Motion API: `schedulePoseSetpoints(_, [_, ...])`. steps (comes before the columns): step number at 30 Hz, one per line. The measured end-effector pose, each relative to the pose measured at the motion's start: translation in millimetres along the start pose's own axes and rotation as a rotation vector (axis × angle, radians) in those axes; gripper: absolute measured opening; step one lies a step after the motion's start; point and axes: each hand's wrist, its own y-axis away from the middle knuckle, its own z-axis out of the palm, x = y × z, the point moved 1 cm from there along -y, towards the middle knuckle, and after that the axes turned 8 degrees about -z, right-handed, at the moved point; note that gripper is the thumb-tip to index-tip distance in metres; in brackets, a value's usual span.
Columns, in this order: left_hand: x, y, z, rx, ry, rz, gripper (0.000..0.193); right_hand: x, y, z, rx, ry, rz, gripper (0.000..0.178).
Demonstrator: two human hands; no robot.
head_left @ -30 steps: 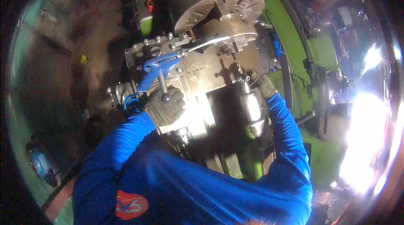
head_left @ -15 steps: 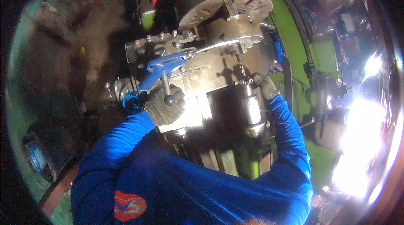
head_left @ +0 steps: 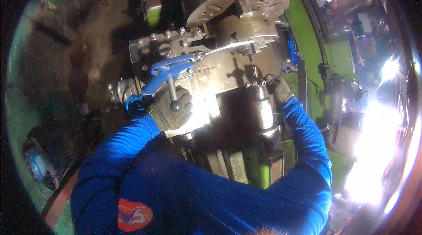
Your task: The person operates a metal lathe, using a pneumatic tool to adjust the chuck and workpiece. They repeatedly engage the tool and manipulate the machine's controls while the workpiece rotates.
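My left hand (head_left: 169, 112), in a grey knit glove, rests on the machine's metal slide, its fingers curled. A lever with a black ball knob (head_left: 176, 105) stands in front of it; what the fingers hold is hidden. My gloved right hand (head_left: 279, 90) is closed beside the right end of a holder's cross screws (head_left: 256, 84); what it pinches cannot be made out. A drill bit (head_left: 255, 73) points from the holder toward the lathe chuck (head_left: 246, 30). Below the screws is the bright cylindrical tailstock quill (head_left: 264, 114). A blue air blow gun (head_left: 169, 71) lies on the tool post, its thin nozzle toward the chuck.
The large faceplate (head_left: 239, 4) with a jaw stands at the far side. Green machine bed parts (head_left: 307, 37) run along the right. A round black housing with blue inside (head_left: 39, 164) is at the lower left. Strong glare comes from the right.
My right hand has shifted very slightly, its forearm moving a little outward to the right. My left hand stays on the slide. The view has shifted slightly.
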Motion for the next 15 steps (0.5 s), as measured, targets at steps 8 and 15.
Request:
schedulePoseSetpoints(8, [1.8,-9.1,-7.2,0.04,-0.075,0.116,0.02,21.7,7.4,15.7,0.167,-0.572,-0.035,0.018])
schedulePoseSetpoints(15, [0.6,-8.7,-15.0,0.004,0.036,0.104,0.023,21.2,-7.6,18.8,0.113,-0.694,-0.091,0.016])
